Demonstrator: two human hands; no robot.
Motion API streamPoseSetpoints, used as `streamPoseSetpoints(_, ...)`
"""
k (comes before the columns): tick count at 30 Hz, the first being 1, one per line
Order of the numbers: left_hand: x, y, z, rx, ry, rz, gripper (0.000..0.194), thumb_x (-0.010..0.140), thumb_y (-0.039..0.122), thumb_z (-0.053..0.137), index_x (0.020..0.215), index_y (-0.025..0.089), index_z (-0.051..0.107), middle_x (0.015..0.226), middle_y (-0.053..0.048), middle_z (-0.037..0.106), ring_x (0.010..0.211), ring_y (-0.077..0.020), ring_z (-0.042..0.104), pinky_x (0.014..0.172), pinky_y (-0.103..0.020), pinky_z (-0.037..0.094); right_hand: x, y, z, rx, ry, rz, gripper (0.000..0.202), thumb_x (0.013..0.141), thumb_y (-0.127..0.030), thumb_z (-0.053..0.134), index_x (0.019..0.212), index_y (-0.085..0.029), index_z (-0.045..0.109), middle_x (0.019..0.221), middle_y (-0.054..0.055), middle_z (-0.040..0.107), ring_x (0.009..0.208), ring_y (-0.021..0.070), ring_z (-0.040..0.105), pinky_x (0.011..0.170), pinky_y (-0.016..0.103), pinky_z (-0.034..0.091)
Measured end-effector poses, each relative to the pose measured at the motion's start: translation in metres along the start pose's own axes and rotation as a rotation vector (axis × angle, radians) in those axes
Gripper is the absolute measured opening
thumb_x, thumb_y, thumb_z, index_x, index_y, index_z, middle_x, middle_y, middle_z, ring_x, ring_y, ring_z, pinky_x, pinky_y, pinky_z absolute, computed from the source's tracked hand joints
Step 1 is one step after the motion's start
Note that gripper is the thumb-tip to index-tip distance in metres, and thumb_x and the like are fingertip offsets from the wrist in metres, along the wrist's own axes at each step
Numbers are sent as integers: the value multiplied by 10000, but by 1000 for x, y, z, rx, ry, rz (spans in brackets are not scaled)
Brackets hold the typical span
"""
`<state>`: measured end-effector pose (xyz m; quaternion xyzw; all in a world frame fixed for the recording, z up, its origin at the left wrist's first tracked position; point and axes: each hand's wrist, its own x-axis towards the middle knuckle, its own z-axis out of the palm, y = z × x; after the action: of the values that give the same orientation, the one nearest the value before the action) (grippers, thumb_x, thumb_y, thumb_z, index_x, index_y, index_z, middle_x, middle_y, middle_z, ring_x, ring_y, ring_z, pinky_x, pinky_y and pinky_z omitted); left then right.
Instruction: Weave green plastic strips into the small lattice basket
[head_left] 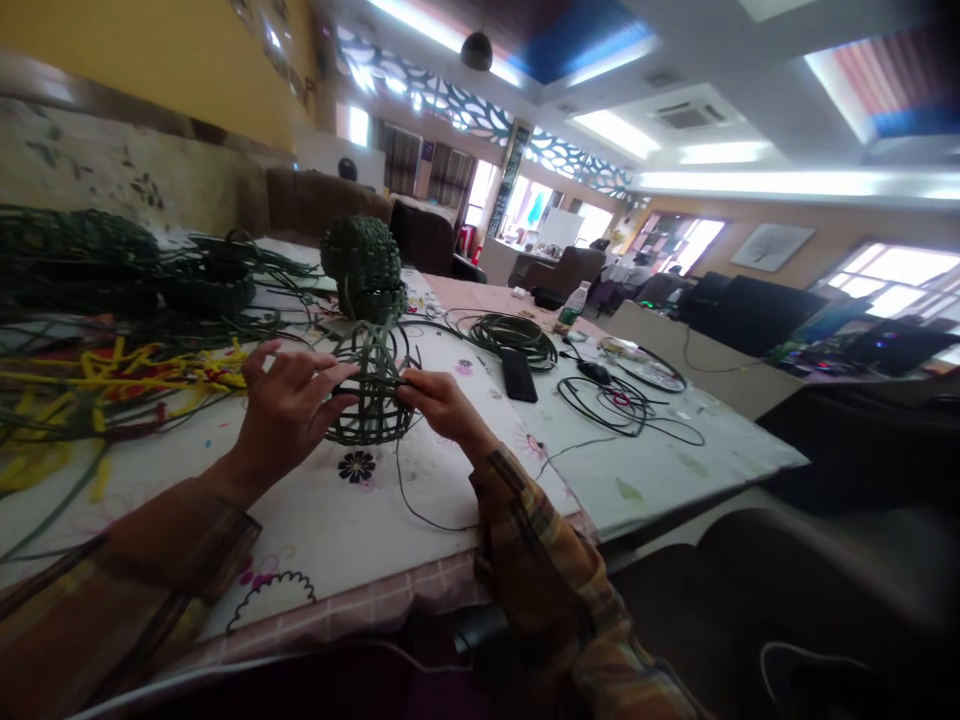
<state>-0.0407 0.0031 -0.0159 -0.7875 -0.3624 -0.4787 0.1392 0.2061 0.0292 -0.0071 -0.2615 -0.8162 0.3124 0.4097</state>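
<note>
A small round openwork basket of dark green strips (367,415) rests on the white flowered tablecloth, with loose strip ends curving up from its top. At its left side is my left hand (289,405), fingers bent and apart, the fingertips touching the strips near the rim. My right hand (442,402) pinches the strips at the basket's right edge between thumb and fingers. Right behind stands a taller, tightly woven dark green piece (364,262). One thin strand runs from the basket down to the right over the cloth.
Yellow and red strips (127,375) and dark green woven pieces (82,260) lie at the left. Beyond my right hand are coiled green strips (514,340), a black phone (518,375), a plastic bottle (574,304) and looped black cord (607,405).
</note>
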Motion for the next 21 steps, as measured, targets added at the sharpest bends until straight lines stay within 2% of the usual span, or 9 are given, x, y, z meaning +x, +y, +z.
streamPoseSetpoints(4, -2, -4, 4, -71, -37, -91, 156, 985, 460, 617, 1040, 404, 752, 1009, -40, 740, 981, -325, 629, 1173, -574, 257, 2, 7, 6, 0, -2, 43, 345, 981, -445, 544, 731, -211, 504, 680, -39, 469, 663, 116, 431, 646, 276, 345)
streamPoseSetpoints(8, -6, -7, 11, -85, -58, -165, 159, 959, 471, 627, 949, 367, 746, 932, -72, 708, 965, -354, 595, 1087, -590, 306, 4, 17, 16, -31, 46, 86, 356, 970, -436, 547, 701, -217, 466, 662, -47, 415, 653, 115, 394, 630, 275, 307)
streamPoseSetpoints(12, -9, -9, 14, -102, -51, -245, 197, 937, 475, 641, 955, 317, 757, 957, -98, 687, 963, -360, 570, 979, -546, 372, 6, 19, 20, -30, 110, 85, 293, 972, -438, 549, 791, -207, 561, 691, -43, 465, 672, 119, 427, 648, 274, 330)
streamPoseSetpoints(15, -11, -11, 16, -72, -36, -245, 268, 981, 498, 575, 999, 287, 739, 976, -108, 667, 973, -347, 559, 919, -502, 413, 6, 15, 20, -47, 93, 54, 252, 985, -418, 547, 871, -202, 605, 744, -30, 530, 704, 122, 469, 676, 269, 362)
streamPoseSetpoints(21, -9, -13, 17, -111, -25, -192, 270, 996, 488, 574, 1049, 280, 737, 993, -119, 656, 1004, -356, 569, 944, -523, 447, 5, 6, 21, -322, 99, 46, 252, 979, -271, 575, 749, -214, 489, 667, -47, 463, 665, 115, 415, 669, 269, 317)
